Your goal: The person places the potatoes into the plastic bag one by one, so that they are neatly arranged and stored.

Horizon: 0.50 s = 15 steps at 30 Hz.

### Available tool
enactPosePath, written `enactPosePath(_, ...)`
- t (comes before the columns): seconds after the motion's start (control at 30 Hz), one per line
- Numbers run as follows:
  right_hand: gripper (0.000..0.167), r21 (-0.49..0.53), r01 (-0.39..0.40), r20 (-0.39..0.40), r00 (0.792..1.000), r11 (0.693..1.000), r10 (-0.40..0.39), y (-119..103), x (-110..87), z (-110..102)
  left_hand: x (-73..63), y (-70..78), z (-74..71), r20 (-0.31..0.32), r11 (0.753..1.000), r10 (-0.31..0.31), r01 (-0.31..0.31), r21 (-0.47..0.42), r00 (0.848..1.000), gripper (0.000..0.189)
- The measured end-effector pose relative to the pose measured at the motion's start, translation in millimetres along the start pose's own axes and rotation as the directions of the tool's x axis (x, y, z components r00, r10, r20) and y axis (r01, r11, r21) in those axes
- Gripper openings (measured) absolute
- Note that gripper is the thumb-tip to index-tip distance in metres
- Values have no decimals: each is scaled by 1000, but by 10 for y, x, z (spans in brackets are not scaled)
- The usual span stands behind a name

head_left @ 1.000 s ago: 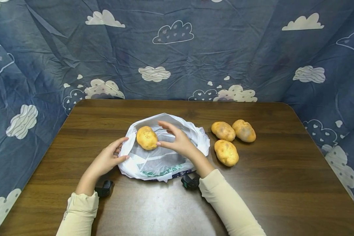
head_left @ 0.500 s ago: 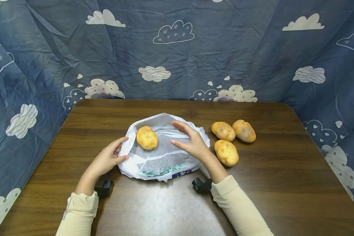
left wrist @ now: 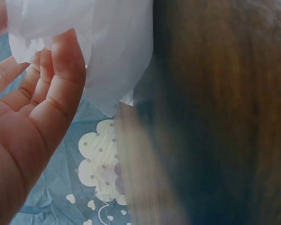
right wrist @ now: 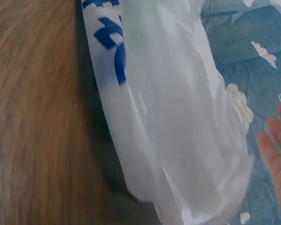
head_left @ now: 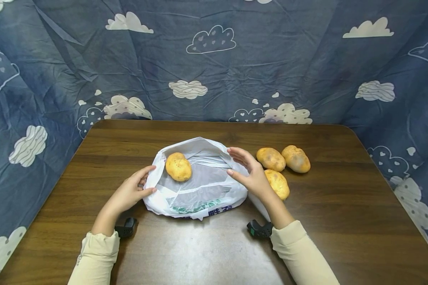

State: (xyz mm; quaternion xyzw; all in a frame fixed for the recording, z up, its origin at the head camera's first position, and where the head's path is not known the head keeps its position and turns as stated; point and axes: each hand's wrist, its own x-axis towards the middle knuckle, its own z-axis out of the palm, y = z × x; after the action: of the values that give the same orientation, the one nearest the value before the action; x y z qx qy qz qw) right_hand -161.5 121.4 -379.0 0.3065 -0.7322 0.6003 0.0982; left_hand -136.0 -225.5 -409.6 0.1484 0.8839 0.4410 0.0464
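A white plastic bag (head_left: pixel 207 178) lies with its mouth spread wide, green and blue print along its near side. One potato (head_left: pixel 178 167) rests inside at the left. My left hand (head_left: pixel 130 192) holds the bag's left edge, thumb and fingers curled at the rim; the left wrist view shows the fingers (left wrist: pixel 68 70) against the plastic. Over the bag's right edge is my right hand (head_left: pixel 251 174), its fingers apart and nothing between them. Behind it a potato (head_left: pixel 279 185) is partly covered. Two more potatoes, a near one (head_left: pixel 271 159) and a farther one (head_left: pixel 296 159), lie beyond.
The brown wooden table (head_left: pixel 349 206) ends at a straight back edge with rounded corners. A blue cloth (head_left: pixel 214 67) with white clouds hangs behind and at both sides. Black wrist devices, a left one (head_left: pixel 127 228) and a right one (head_left: pixel 259 229), sit under the forearms.
My right hand has drawn away from the potato in the bag and moved right to the bag's right edge. My left hand and all the potatoes have stayed in place.
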Motion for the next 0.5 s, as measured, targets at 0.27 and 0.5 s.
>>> enactPosePath(0.27, 53, -10, -7, -28, 1000, 1000, 7, -1, -125, -179, 1, -5, 5, 0, 1000, 0, 0, -3, 1000, 63)
enactPosePath(0.5, 54, -75, -25, -46, 999, 997, 22, -7, -260, -347, -4, 7, -3, -7, 1000, 5, -6, -7, 1000, 64)
